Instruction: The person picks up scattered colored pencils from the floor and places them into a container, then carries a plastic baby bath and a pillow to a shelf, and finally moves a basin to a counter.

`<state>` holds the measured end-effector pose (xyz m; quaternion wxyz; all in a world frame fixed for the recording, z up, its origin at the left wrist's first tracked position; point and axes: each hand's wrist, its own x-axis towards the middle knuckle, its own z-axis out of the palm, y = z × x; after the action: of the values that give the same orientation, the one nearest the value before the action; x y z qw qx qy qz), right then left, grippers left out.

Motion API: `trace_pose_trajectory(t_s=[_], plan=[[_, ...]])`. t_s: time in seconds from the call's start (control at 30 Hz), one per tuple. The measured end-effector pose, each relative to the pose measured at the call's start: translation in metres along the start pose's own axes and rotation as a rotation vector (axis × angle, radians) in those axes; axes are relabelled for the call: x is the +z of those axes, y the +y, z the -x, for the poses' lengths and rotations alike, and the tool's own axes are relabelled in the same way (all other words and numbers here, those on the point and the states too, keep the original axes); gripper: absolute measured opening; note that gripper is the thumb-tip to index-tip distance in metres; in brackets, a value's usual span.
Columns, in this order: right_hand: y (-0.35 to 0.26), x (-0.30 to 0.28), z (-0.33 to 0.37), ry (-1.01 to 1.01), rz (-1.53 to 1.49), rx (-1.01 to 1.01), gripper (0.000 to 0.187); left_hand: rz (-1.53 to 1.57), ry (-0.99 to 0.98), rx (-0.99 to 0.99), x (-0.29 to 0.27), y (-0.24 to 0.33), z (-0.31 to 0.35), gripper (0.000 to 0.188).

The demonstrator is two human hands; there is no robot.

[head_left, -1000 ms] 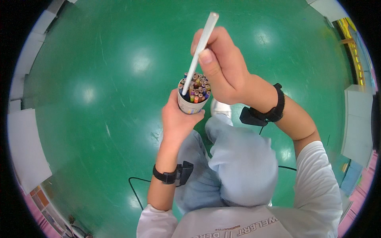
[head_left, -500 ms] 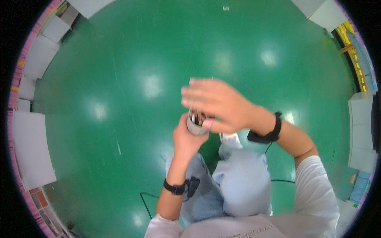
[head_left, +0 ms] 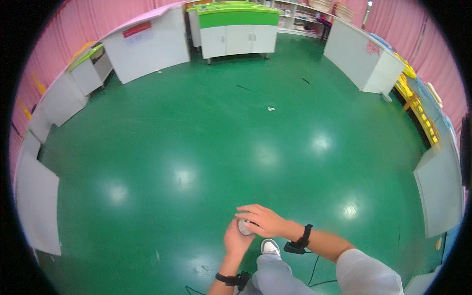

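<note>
Pale cup (head_left: 243, 228): near the bottom of the view, a bit right of the middle, held up above the green floor (head_left: 147, 137). What is inside is too small and covered to tell.
Left hand (head_left: 237, 241): wrapped around the side of the cup, grasping it from the near left.
Right hand (head_left: 268, 221): reaches in from the right and lies over the cup's top, fingers stretched to the left. I cannot tell if it pinches anything.
Feel of the cup: probably light and stiff. Its side may be a little slippery, and a hard squeeze could dent it if the wall is thin.
Good place to hold: low around the side with one hand, keeping it upright so nothing spills. The rim is the place for a soft touch.
Wrists: both wear black straps (head_left: 228, 280), and a thin black cord (head_left: 313, 272) hangs near the right one.
White shoe (head_left: 270, 247): below the hands, just to the right.
Far side: a white cabinet (head_left: 238, 41) with a bright green worktop (head_left: 238, 18). Two thin dark sticks (head_left: 243, 88) lie on the floor in front.
</note>
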<state>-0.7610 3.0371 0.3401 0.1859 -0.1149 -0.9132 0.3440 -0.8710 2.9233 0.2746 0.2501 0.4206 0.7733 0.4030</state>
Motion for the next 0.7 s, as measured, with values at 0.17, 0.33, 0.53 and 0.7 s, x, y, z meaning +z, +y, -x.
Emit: trace_pose_trajectory(t_s=[0.17,0.33,0.53,0.7], plan=[[-0.072,-0.032,-0.009,0.027,0.033,0.032,0.022,-0.029,0.047,-0.1,-0.045,0.067,0.037,0.056],[-0.204,-0.09,0.009,-0.01,-0.083,-0.033,0.027,0.055,0.042,-0.031,-0.115,0.149,0.109,0.055],[-0.356,-0.204,0.017,0.096,-0.006,0.182,0.032,-0.028,-0.124,0.074,-0.223,0.305,0.178,0.055],[-0.454,-0.288,0.023,0.239,0.416,0.044,0.044,0.198,-0.096,0.313,-0.258,0.403,0.182,0.05]])
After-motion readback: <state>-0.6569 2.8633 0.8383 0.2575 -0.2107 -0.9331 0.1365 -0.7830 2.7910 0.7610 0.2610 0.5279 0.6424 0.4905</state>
